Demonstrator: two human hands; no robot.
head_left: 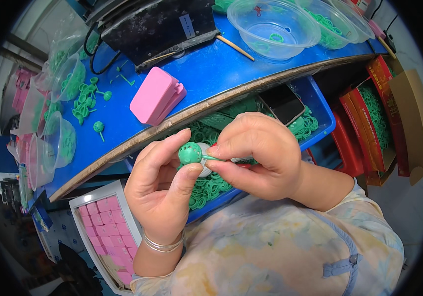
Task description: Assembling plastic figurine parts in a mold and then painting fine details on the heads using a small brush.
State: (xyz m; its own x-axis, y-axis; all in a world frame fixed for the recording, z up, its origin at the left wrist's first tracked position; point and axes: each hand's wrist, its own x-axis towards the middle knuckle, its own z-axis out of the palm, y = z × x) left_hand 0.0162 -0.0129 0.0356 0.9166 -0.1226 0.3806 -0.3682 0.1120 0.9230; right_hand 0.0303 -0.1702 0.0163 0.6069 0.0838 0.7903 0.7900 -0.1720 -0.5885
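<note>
Between the thumb and fingers of my left hand is a small green round-headed plastic piece, its domed face dotted with little holes. A thin green stem runs from it to my right hand, whose thumb and index finger pinch the stem's end. Something red shows by those fingertips, too small to name. Just behind the green head lies a whitish round thing, partly hidden. Under both hands, a blue tray holds many green beaded rings and a dark phone.
Beyond the blue table's wooden edge stand a pink block-shaped case, loose green stemmed pieces, a black machine and clear plastic bowls. A crate of pink boxes is at left; red cartons of green parts, right.
</note>
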